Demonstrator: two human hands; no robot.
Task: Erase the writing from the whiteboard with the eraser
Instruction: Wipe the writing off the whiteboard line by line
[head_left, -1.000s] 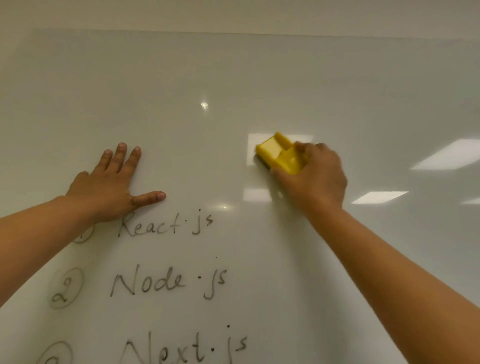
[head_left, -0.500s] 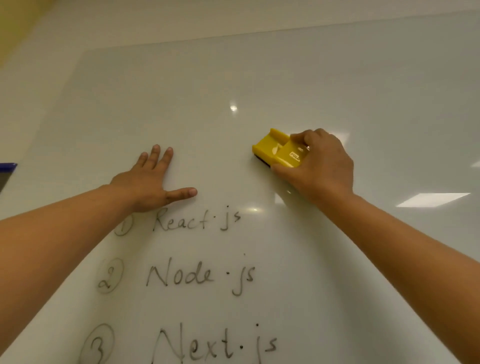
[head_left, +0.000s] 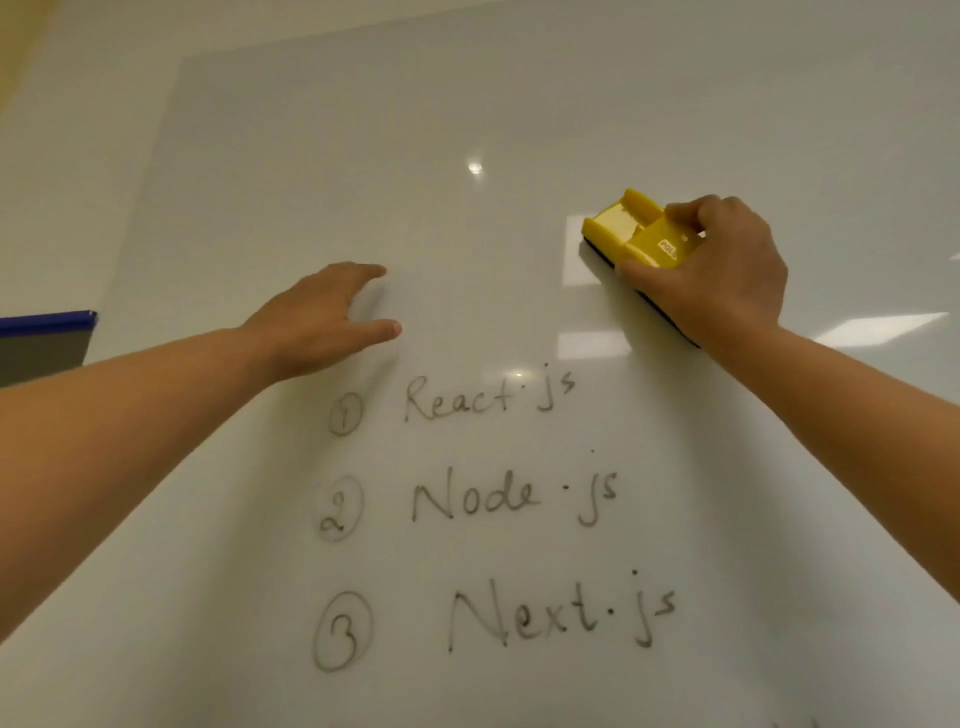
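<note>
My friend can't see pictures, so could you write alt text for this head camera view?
A person's right hand grips a yellow eraser against a whiteboard, above three handwritten lines still unerased: "React.js", "Node.js" and "Next.js". The left hand reaches toward the board, fingers relaxed, holding nothing.

A bright yellow eraser (head_left: 641, 234) with a black felt underside and a small white label stands out against a glossy, pale grey-white whiteboard (head_left: 519, 104) dotted with white reflections of ceiling lights. Three numbered lines of writing (head_left: 498, 499) in dark grey-black marker, each numeral ringed by a circle, cross the lower board. At the far left edge sits a grey panel (head_left: 44, 351) topped by a blue strip.
</note>
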